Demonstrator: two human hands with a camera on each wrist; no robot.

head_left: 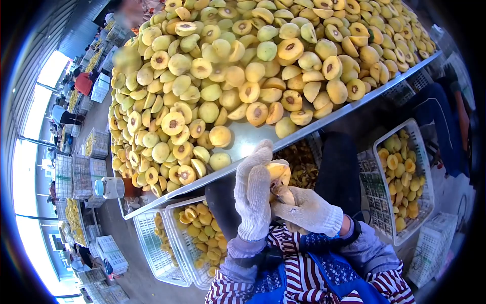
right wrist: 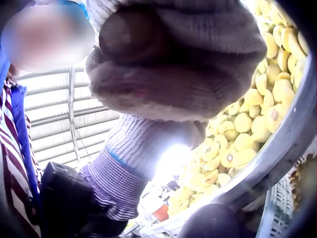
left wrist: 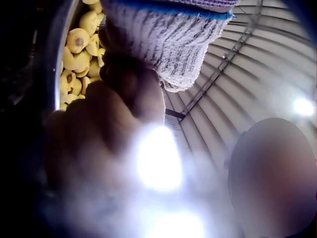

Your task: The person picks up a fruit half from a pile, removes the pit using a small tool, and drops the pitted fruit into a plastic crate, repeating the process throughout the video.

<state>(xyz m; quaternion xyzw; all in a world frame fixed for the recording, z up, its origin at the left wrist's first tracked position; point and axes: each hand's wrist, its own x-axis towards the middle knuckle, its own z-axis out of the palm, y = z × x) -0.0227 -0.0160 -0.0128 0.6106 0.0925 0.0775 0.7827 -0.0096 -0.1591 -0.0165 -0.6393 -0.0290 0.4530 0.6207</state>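
In the head view, both hands wear pale knitted gloves and meet over the lap, just below the metal table edge. The left hand point(head_left: 253, 192) holds a yellow peach half point(head_left: 280, 173), its fingers up along the fruit's left side. Close against that fruit, the right hand point(head_left: 314, 210) curls round a small hand tool point(head_left: 285, 196) with a pale rounded part and a darker part by the peach. Most of the tool is hidden, and I cannot tell its exact kind. In the right wrist view, a round brownish end point(right wrist: 131, 35) shows inside the curled glove.
A big heap of halved peaches point(head_left: 202, 76) covers the metal table point(head_left: 242, 136). Crates point(head_left: 190, 253) of peach halves stand at lower left, another crate point(head_left: 429, 202) at right. Dark scraps point(head_left: 298, 157) lie under the table edge. A jug point(head_left: 112, 187) stands at the left corner.
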